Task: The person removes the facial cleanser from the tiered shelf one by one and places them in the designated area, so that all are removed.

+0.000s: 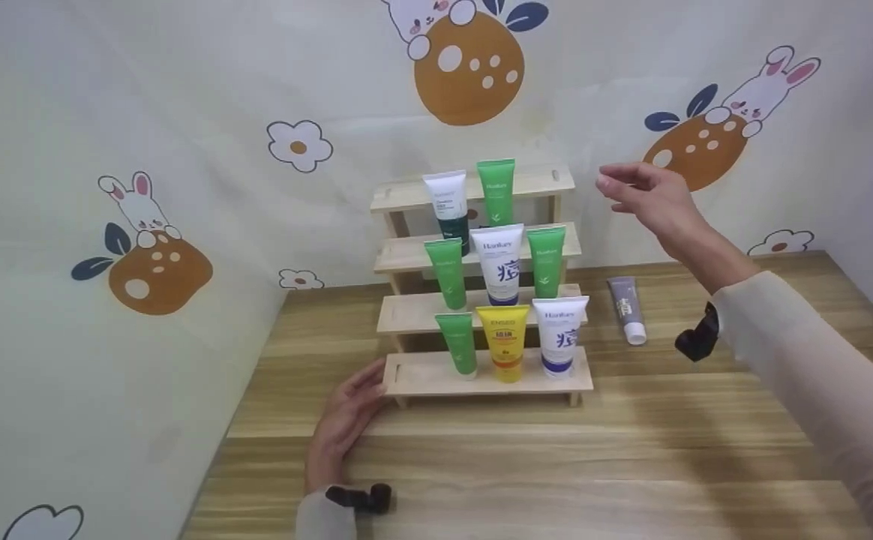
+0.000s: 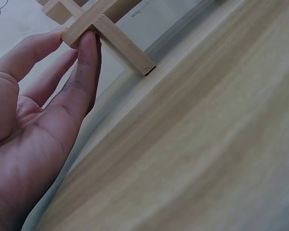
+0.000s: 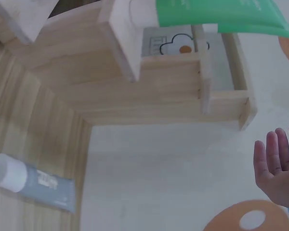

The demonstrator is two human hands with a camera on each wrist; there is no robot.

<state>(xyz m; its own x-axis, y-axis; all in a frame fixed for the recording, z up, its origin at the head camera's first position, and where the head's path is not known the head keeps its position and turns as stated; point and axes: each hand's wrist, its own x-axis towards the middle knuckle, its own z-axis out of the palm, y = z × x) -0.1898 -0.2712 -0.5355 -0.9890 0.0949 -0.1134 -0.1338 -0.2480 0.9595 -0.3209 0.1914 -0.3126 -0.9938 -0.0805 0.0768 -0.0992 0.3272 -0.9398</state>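
A four-tier wooden display stand (image 1: pixel 421 382) holds upright squeeze tubes. On its lowest tier are a green tube (image 1: pixel 457 341), a yellow tube (image 1: pixel 506 337) and a white-and-blue tube (image 1: pixel 556 330). Another white-and-blue tube (image 1: pixel 498 259) stands between two green ones on the tier above. Higher up are a white tube with a dark green lower part (image 1: pixel 445 199) and a green tube (image 1: pixel 496 187). My left hand (image 1: pixel 346 416) pinches the left end of the lowest board, thumb and fingers on its corner in the left wrist view. Holding nothing, my right hand (image 1: pixel 654 199) hovers right of the top tier.
A grey tube (image 1: pixel 624 300) with a white cap lies on the wood-grain table (image 1: pixel 481 465), right of the stand. Behind stands a pale wall cover (image 1: pixel 346 67) printed with rabbits, oranges and flowers.
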